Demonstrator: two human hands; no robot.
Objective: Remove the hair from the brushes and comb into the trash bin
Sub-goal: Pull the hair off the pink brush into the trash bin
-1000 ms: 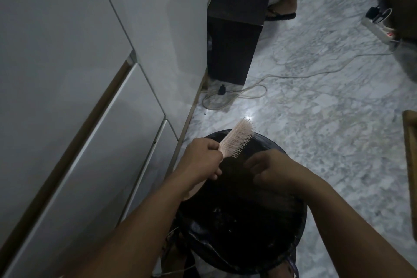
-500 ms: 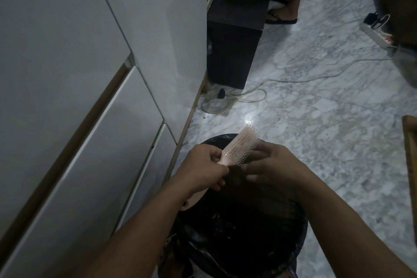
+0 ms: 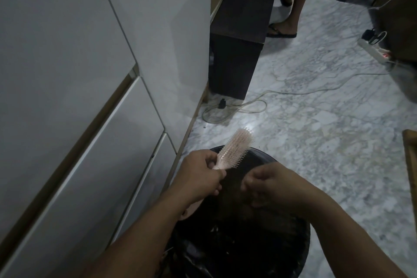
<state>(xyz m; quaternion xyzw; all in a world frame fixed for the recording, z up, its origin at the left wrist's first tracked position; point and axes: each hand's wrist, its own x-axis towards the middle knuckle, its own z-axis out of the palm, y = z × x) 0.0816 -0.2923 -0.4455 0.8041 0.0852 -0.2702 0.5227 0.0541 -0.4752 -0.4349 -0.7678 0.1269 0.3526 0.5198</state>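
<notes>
Currently my left hand (image 3: 200, 178) grips the brush (image 3: 234, 150) handle over the bin (image 3: 302, 253); right hand (image 3: 268, 185) pinched shut, contents unclear; risk: loose hair drifts past the rim

From my remote station I see a dim room with a grey-veined marble floor (image 3: 316, 142). Left of it stand pale, glossy cabinet fronts (image 3: 67, 74) with wood-toned edging. Beyond the cabinets is a dark box-like unit (image 3: 237, 52). A pale cable (image 3: 237, 108) loops on the floor below that unit, running right toward a white power strip (image 3: 375, 51). A bystander's sandalled foot (image 3: 283, 29) stands just right of the unit.
</notes>
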